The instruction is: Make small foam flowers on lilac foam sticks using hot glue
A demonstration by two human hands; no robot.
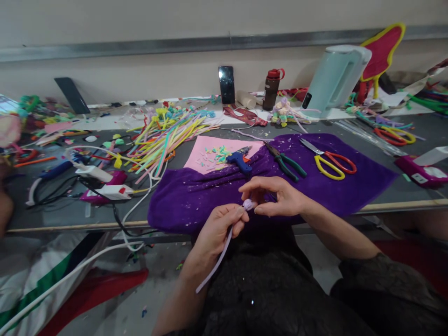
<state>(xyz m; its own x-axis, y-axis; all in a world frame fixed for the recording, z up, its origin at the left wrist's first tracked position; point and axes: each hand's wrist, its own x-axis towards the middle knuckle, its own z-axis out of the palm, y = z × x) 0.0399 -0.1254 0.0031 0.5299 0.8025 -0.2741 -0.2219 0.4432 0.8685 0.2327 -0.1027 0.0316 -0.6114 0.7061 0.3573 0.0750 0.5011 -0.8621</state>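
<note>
My left hand (227, 221) pinches a lilac pipe cleaner (224, 252) whose tail hangs down to the left past my wrist. At its upper end a small wound lilac bud (248, 204) pokes out above my fingertips. Curved around the far side of this bud is my right hand (276, 196), thumb and fingers apart; whether a fingertip touches the bud I cannot tell. Beneath both hands spreads a purple cloth (196, 198). On it, beyond my hands, are a blue glue gun (240, 162), green-handled pliers (287, 161) and scissors (329, 158) with red and yellow handles.
Colored scraps lie on a pink sheet (196, 151). Behind it is a pile of pipe cleaners (168, 135). Power strips (108, 186) and cables sit at left. A phone (227, 85), a bottle (272, 88) and a mint kettle (332, 79) stand along the wall. People sit on both sides.
</note>
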